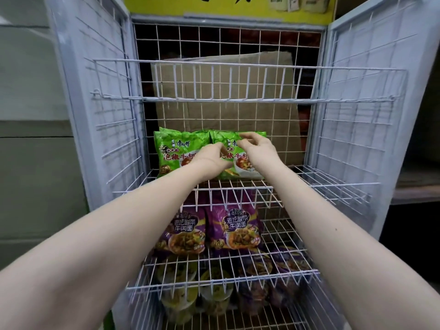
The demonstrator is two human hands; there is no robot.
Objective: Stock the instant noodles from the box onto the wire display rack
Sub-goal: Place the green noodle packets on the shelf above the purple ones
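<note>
I see my right hand (pixel 256 146) pinching the top edge of the right green noodle packet (pixel 246 166), and my left hand (pixel 210 157) gripping its left side. The packet stands upright on the wire rack's middle shelf (pixel 321 181), touching the left green noodle packet (pixel 176 151).

This is a shop, likely a grocery or convenience store. A white wire display rack (pixel 228 99) with several shelves holds identical green noodle packs (pixel 178 151) standing face-out. Purple noodle packs (pixel 238 225) fill the shelf beneath, with cup noodles (pixel 215 291) at the bottom. A yellow printed sign (pixel 214 9) tops the rack, and cardboard (pixel 262 84) stands behind it.
</note>
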